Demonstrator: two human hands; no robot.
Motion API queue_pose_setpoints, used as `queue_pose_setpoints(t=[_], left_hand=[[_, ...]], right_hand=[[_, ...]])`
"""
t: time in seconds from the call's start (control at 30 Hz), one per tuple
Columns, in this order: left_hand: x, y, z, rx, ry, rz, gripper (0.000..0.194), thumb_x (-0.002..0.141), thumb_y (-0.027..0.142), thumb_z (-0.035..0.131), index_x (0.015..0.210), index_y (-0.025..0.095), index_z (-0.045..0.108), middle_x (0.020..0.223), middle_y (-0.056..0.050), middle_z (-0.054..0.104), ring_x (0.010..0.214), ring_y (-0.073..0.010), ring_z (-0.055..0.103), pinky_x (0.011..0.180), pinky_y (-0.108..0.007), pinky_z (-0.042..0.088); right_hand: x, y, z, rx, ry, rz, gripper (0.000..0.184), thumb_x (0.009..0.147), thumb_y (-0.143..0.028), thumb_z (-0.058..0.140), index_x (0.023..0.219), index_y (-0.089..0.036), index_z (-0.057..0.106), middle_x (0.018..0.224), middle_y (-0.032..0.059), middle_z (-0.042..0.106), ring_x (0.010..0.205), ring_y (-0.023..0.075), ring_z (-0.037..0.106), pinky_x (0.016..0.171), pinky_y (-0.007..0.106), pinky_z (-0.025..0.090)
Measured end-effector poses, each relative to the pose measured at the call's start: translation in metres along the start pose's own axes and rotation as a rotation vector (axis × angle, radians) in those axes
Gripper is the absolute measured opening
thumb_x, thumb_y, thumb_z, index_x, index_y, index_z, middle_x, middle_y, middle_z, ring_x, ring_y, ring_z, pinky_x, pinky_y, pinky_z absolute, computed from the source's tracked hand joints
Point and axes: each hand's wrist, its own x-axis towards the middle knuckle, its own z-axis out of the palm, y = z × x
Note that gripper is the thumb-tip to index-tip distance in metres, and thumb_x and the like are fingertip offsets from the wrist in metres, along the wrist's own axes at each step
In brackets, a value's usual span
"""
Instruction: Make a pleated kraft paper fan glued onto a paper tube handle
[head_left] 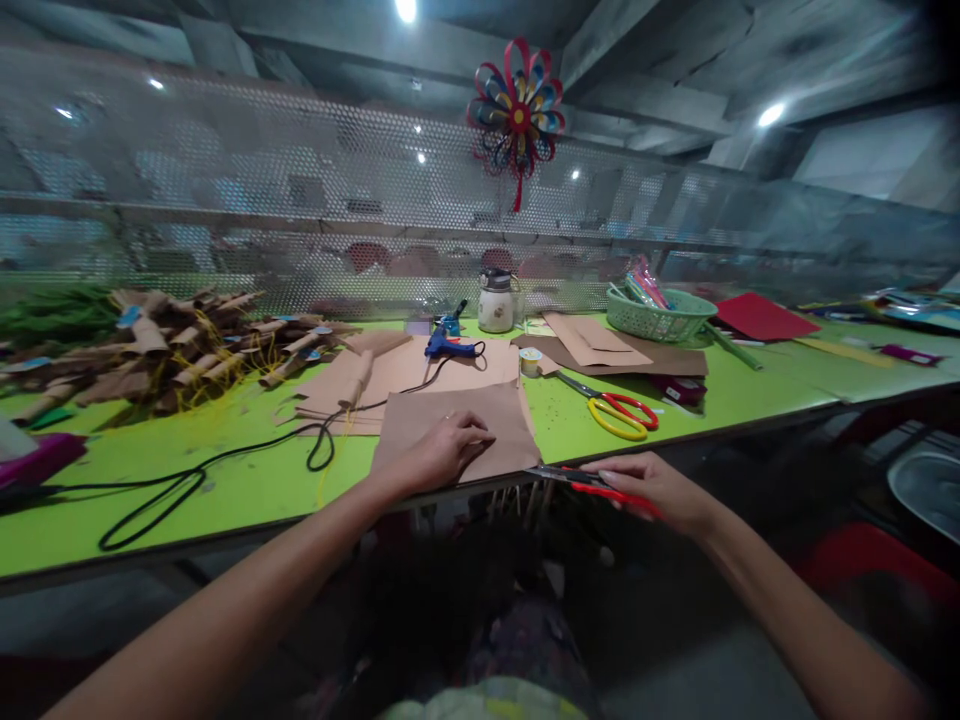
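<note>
Left fingers [471,428] on brown paper [502,408] | green tabletop [739,395] | dim ceiling [660,65], seemingly concrete

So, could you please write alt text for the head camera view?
A left hand rests on a brown sheet at the edge of a green table, while the right hand holds red-handled scissors at the sheet's corner. Farther back are a blue glue gun and a green basket.

Single head-worn view — faces forward, down — hands [448,448] near, green table [247,502] beyond.
</note>
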Motion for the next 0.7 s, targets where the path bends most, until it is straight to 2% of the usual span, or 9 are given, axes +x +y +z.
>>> queue_pose_setpoints(t=[0.13,0.43,0.7], left_hand=[[0.0,0.002,-0.002,0.004,-0.013,-0.006,0.035,0.093,0.036,0.038,0.106,0.02,0.067,0.105,-0.01,0.058,0.099,-0.0197,0.052,0.089,-0.033,0.042],[0.0,0.005,0.002,0.108,0.023,0.052,0.037,0.094,0.034,0.036,0.105,0.017,0.067,0.102,-0.012,0.058,0.095,-0.0198,0.052,0.086,-0.034,0.042],[-0.001,0.003,0.004,0.148,0.024,0.096,0.037,0.094,0.032,0.036,0.104,0.015,0.067,0.101,-0.012,0.058,0.094,-0.0196,0.053,0.083,-0.033,0.043]], right_hand=[[-0.005,0.0,0.0,0.023,0.012,-0.012,0.049,0.08,-0.046,0.06,0.115,-0.012,0.063,0.059,0.0003,0.056,0.039,0.0032,0.036,0.037,0.017,0.024],[0.02,-0.009,0.02,0.123,-0.011,-0.009,0.048,0.076,-0.043,0.065,0.113,-0.011,0.064,0.059,0.0003,0.057,0.038,0.0025,0.036,0.037,0.017,0.021],[0.008,-0.01,0.013,0.032,-0.036,0.008,0.05,0.078,-0.044,0.062,0.115,-0.01,0.063,0.055,-0.0008,0.055,0.037,0.0026,0.035,0.036,0.016,0.02]])
